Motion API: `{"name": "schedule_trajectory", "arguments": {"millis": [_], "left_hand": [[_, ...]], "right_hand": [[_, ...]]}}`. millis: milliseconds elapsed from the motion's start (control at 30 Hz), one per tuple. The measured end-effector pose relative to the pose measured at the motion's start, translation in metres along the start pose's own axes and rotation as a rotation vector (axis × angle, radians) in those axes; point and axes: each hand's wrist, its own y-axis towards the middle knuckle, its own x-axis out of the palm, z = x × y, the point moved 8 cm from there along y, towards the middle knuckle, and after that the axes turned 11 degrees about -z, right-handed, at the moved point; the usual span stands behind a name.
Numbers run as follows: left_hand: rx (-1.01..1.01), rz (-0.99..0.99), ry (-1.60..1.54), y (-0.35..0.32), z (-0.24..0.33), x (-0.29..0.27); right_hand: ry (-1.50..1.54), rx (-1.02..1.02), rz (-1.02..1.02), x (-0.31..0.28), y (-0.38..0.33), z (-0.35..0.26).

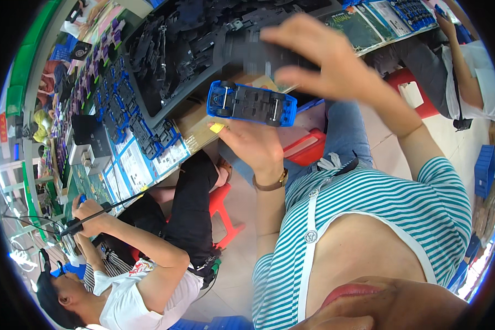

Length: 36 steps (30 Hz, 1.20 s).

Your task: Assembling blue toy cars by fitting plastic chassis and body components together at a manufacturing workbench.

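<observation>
My left hand holds a blue toy car upside down, its black underside and wheels facing up. A watch sits on that wrist. Above it, my right hand grips a blurred black plastic part, with the fingers curled over its top edge. The black part hovers just above the car and is apart from it. Both hands are raised over the near edge of the workbench.
A large tray of black car chassis parts lies on the bench, with blue car bodies beside it. A co-worker at the left holds a powered screwdriver. Another person sits at the right. Red stools stand below.
</observation>
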Motion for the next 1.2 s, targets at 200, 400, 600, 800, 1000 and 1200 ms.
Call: {"name": "schedule_trajectory", "arguments": {"millis": [200, 400, 600, 800, 1000, 1200], "left_hand": [[0.135, -0.032, 0.231, -0.005, 0.006, 0.010], [0.113, -0.137, 0.256, -0.010, -0.001, 0.018], [0.082, -0.066, 0.379, -0.008, -0.003, 0.012], [0.053, -0.038, 0.372, -0.005, -0.005, 0.009], [0.005, -0.054, 0.294, -0.004, -0.006, 0.010], [-0.013, -0.024, 0.335, -0.004, -0.007, 0.003]], "right_hand": [[0.098, 0.107, -0.022, 0.042, -0.027, -0.033], [0.063, 0.181, -0.058, 0.055, -0.028, -0.034], [-0.020, 0.241, -0.003, 0.061, -0.032, -0.036], [-0.076, 0.290, 0.010, 0.065, -0.036, -0.036], [-0.003, 0.291, 0.033, 0.065, -0.037, -0.036], [0.037, 0.309, 0.058, 0.064, -0.039, -0.038]]}}
